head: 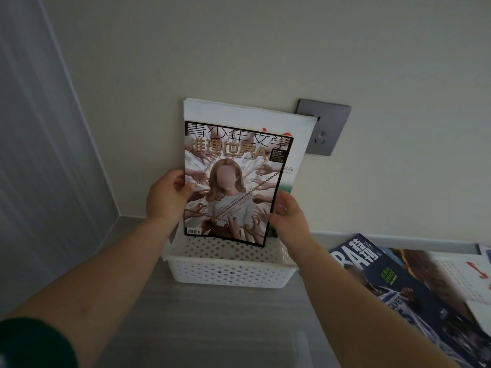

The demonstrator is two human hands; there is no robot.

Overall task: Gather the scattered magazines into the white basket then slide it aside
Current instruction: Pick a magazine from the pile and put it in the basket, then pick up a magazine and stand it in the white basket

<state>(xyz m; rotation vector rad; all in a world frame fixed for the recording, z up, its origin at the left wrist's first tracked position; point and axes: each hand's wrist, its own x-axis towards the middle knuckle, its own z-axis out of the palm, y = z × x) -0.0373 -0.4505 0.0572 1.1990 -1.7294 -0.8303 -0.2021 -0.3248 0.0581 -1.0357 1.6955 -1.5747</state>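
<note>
Looking across the frame, I see bare grey floor [225, 328] at lower centre and a blue magazine [398, 288] lying at lower right. The white basket [231, 261] sits against the wall at centre, with a larger white magazine [239, 112] leaning behind. The illustrated magazine [231, 181] stands upright, its lower edge over the basket. My left hand [166, 195] and right hand [288, 213] pinch its side edges.
</note>
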